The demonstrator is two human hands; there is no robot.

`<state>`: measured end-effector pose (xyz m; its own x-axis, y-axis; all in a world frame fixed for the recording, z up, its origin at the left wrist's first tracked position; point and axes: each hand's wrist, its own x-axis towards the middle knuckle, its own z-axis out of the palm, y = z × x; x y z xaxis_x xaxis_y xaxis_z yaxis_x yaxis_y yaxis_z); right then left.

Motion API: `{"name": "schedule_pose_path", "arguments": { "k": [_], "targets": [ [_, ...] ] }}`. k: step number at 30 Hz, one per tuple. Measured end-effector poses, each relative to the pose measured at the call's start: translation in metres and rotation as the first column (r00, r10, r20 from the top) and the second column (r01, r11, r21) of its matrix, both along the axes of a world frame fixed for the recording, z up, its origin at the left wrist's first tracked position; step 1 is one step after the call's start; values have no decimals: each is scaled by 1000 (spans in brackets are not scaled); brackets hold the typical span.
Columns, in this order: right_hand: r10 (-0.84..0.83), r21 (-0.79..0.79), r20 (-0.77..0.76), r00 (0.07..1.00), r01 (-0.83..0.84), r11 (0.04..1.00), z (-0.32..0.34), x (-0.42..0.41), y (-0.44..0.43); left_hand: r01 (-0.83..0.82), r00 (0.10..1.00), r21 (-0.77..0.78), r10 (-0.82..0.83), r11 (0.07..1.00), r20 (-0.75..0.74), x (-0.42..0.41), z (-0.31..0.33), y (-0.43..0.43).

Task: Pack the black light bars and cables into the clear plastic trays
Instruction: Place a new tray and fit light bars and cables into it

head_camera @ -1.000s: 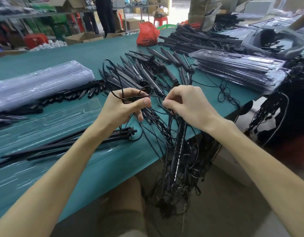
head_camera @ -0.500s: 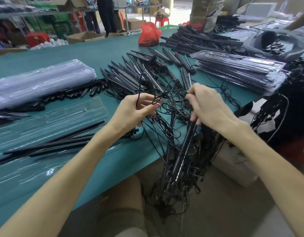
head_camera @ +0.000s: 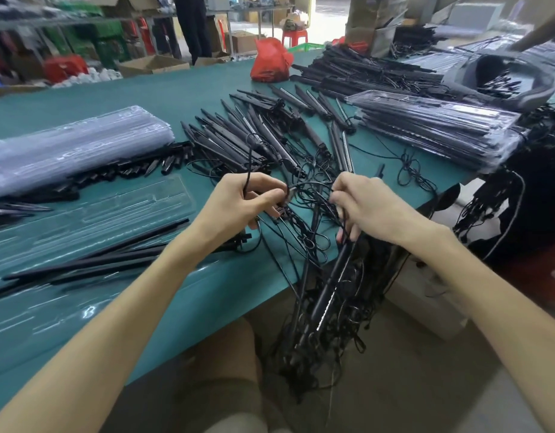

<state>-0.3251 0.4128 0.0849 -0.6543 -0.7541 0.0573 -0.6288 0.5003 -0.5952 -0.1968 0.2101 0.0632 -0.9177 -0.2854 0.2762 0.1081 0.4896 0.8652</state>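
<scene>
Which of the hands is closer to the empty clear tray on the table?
Left. The left hand is just right of the tray; the right hand lies farther right.

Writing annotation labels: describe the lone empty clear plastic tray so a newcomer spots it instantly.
On the green table, find the big stack of clear plastic trays at the left. Just nearer the person, left of the left hand, one clear plastic tray lies flat: single, unlike the stack, and holding no black bars.
</scene>
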Motion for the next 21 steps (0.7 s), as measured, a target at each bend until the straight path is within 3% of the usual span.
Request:
{"name": "schedule_pose_path", "arguments": {
  "k": [3, 7, 10, 14, 18, 21],
  "targets": [
    [-16, 15, -30, 999, 16, 1000, 4, 4, 7, 14, 1000, -9, -14, 1000, 2, 1, -4, -2],
    [-29, -1, -252, 967, 29, 1000, 19, 12, 7, -16, 1000, 10, 16, 1000, -5, 1, -11, -5],
    [-28, -29, -312, 950, 20, 999, 29, 17, 6, -8, 1000, 45, 9, 999, -10, 0, -12, -9],
    [-42, -96, -311, 949, 13, 995, 29, 21, 4, -2, 1000, 40, 2, 999, -5, -1, -13, -10],
    [-45, -232, -214, 976, -6, 973, 21, 24, -1, 60, 998, 17, -60, 998, 31, -1, -12, -9],
    [-54, -217, -150, 987, 20, 976, 17, 20, -7, 104, 994, -37, -103, 994, 42, -4, -10, -2]
  ]
}}
